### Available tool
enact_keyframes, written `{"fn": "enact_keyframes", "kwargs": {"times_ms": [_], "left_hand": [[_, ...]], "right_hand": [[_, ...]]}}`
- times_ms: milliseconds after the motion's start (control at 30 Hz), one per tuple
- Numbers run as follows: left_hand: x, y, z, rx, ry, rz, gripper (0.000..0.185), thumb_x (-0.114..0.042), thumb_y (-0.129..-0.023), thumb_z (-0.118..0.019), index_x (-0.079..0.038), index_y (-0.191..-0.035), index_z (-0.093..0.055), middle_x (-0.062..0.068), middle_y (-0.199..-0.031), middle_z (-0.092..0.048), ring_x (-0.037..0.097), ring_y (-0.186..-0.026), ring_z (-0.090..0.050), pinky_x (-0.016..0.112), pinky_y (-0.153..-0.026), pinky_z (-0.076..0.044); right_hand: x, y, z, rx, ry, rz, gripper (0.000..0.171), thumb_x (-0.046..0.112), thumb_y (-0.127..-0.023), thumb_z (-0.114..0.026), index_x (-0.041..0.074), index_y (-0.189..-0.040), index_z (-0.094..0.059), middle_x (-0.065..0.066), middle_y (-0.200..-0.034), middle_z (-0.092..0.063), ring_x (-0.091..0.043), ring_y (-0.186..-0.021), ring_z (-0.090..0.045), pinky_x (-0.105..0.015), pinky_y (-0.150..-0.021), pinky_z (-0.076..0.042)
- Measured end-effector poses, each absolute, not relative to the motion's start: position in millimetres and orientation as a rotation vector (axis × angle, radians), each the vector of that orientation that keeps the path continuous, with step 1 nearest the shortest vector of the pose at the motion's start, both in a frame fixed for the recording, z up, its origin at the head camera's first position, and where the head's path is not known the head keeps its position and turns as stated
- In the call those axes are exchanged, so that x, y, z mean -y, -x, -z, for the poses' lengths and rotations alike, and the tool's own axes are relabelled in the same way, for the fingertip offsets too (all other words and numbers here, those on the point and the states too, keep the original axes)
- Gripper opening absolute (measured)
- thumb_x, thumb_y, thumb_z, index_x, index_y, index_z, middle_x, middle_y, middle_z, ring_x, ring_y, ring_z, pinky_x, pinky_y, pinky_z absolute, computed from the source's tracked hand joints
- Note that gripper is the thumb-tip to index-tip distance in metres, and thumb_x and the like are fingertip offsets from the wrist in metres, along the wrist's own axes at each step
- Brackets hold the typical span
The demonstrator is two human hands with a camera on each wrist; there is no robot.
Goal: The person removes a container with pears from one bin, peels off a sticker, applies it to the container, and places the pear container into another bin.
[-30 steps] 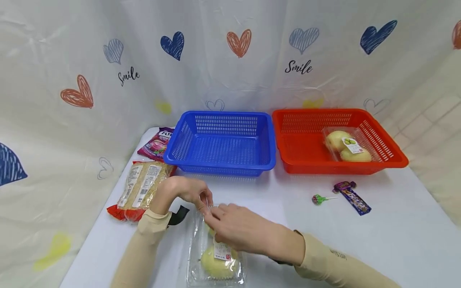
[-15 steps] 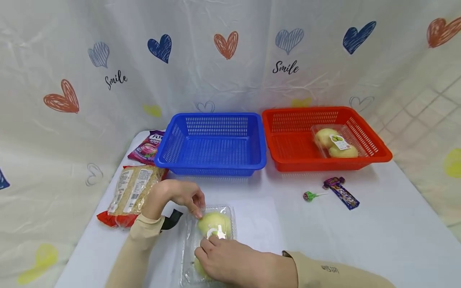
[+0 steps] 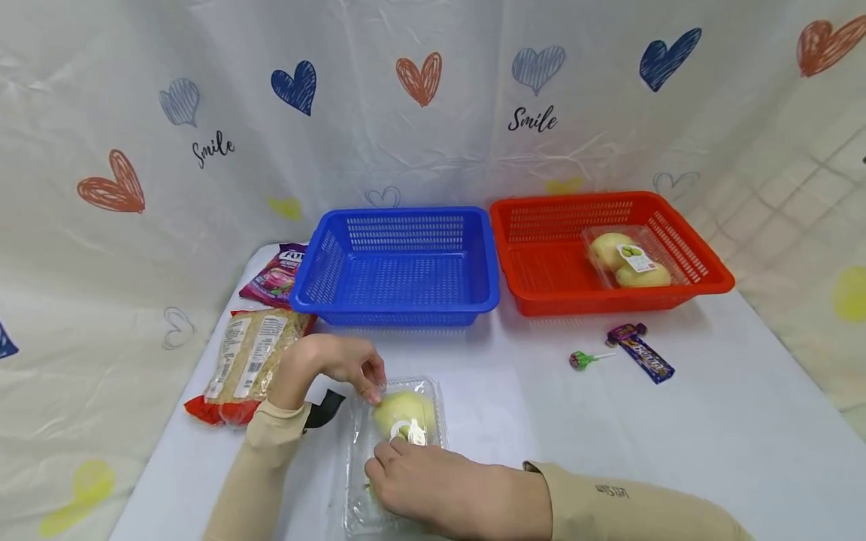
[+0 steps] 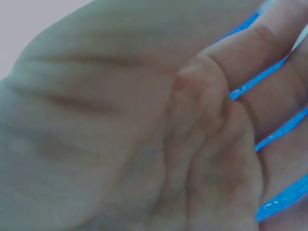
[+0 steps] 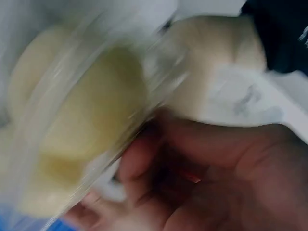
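Note:
A clear plastic box with yellow-green fruit lies on the white table near the front edge in the head view. My left hand pinches the box's far left corner with curled fingers. My right hand lies over the near half of the box and grips it, hiding the fruit under it. The right wrist view is blurred; there my fingers curl round the clear box and its fruit. My palm fills the left wrist view, with blue basket slats between the fingers.
A blue basket stands behind the box. To its right a red basket holds a second fruit box. A lollipop and candy bar lie at the right, a grain bag and purple packet at the left.
My right hand has slid from the far end of the box back to its near half, uncovering the far fruit. The left hand stays at the far left corner.

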State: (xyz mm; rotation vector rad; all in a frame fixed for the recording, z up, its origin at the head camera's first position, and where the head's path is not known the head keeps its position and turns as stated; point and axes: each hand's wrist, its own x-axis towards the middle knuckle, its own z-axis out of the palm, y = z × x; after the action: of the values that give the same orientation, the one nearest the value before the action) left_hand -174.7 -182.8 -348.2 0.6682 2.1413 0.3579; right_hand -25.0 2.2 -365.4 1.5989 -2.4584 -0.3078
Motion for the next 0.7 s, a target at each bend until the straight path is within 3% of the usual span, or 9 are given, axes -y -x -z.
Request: {"fn": "enact_keyframes", "kwargs": {"times_ms": [100,167,233,300,333,433,533,600,700], "left_hand": [[184.1,173.8,345.6,-2.163,-0.667,-0.360,0.026,-0.023,-0.091,-0.079,-0.006,-0.110,-0.075,-0.001,-0.100,-0.075,0.004,-0.085,-0.059,0.019,-0.077,-0.051],[187.0,173.1,342.4,-2.198,-0.698,-0.363,0.027,-0.025,-0.092,-0.077,-0.007,-0.111,-0.075,0.000,-0.101,-0.075,0.005,-0.085,-0.059,0.020,-0.077,-0.051],[192.7,171.5,337.0,-2.269,-0.729,-0.401,0.027,-0.028,-0.095,-0.073,-0.008,-0.114,-0.075,0.000,-0.103,-0.075,0.007,-0.088,-0.062,0.023,-0.078,-0.053],[201.2,169.7,329.5,-2.383,-0.734,-0.472,0.029,-0.032,-0.099,-0.067,-0.010,-0.117,-0.074,0.001,-0.107,-0.076,0.010,-0.093,-0.065,0.028,-0.083,-0.055],[206.0,169.1,325.7,-2.454,-0.737,-0.517,0.030,-0.033,-0.101,-0.064,-0.011,-0.119,-0.074,0.002,-0.110,-0.076,0.012,-0.097,-0.067,0.031,-0.087,-0.057],[219.7,168.7,315.1,-2.663,-0.682,-0.670,0.034,-0.034,-0.105,-0.059,-0.010,-0.126,-0.070,0.007,-0.121,-0.074,0.024,-0.111,-0.069,0.046,-0.098,-0.057],[226.5,176.0,315.1,-2.834,-0.572,-0.703,0.046,-0.039,-0.106,-0.056,-0.010,-0.141,-0.059,0.015,-0.143,-0.061,0.037,-0.136,-0.054,0.060,-0.115,-0.043],[227.6,183.1,321.3,-2.897,-0.458,-0.635,0.062,-0.047,-0.105,-0.053,-0.010,-0.154,-0.044,0.024,-0.159,-0.041,0.047,-0.149,-0.034,0.067,-0.121,-0.028],[227.7,191.4,335.0,-2.886,-0.284,-0.527,0.082,-0.055,-0.103,-0.051,-0.009,-0.164,-0.019,0.033,-0.168,-0.009,0.057,-0.154,-0.007,0.074,-0.123,-0.011]], "right_hand": [[-1.4,44.0,359.7,2.693,-1.538,0.170,0.037,0.013,-0.090,-0.072,0.010,-0.124,-0.060,0.003,-0.104,-0.065,-0.009,-0.096,-0.062,-0.018,-0.077,-0.057],[-2.3,60.4,355.4,2.816,-1.461,0.109,0.044,0.013,-0.092,-0.072,0.007,-0.132,-0.057,0.000,-0.110,-0.066,-0.012,-0.099,-0.064,-0.022,-0.080,-0.058],[-4.8,74.4,350.8,2.886,-1.388,0.092,0.047,0.023,-0.093,-0.075,0.008,-0.133,-0.056,-0.001,-0.111,-0.066,-0.013,-0.101,-0.063,-0.024,-0.084,-0.058],[-8.0,87.6,347.3,2.922,-1.341,0.088,0.041,0.037,-0.095,-0.072,0.011,-0.124,-0.059,0.000,-0.103,-0.062,-0.015,-0.095,-0.059,-0.026,-0.079,-0.055],[-9.6,94.7,345.8,2.946,-1.327,0.091,0.046,0.046,-0.093,-0.073,0.012,-0.121,-0.060,-0.001,-0.107,-0.063,-0.016,-0.099,-0.058,-0.028,-0.084,-0.055],[-12.9,121.3,346.0,3.093,-1.353,0.026,0.071,0.062,-0.088,-0.071,0.011,-0.135,-0.057,-0.006,-0.129,-0.062,-0.022,-0.120,-0.057,-0.035,-0.105,-0.050],[-12.9,153.1,355.0,3.291,-1.551,-0.168,0.084,0.062,-0.088,-0.071,0.011,-0.150,-0.045,-0.010,-0.145,-0.058,-0.023,-0.134,-0.055,-0.038,-0.116,-0.045],[-11.0,171.3,364.2,3.384,-1.710,-0.365,0.076,0.055,-0.089,-0.074,0.011,-0.145,-0.046,-0.009,-0.137,-0.062,-0.018,-0.124,-0.060,-0.033,-0.109,-0.050],[-8.8,184.1,374.3,3.390,-1.898,-0.671,0.059,0.045,-0.088,-0.080,0.013,-0.126,-0.048,-0.002,-0.109,-0.064,-0.009,-0.095,-0.059,-0.022,-0.085,-0.052]]}}
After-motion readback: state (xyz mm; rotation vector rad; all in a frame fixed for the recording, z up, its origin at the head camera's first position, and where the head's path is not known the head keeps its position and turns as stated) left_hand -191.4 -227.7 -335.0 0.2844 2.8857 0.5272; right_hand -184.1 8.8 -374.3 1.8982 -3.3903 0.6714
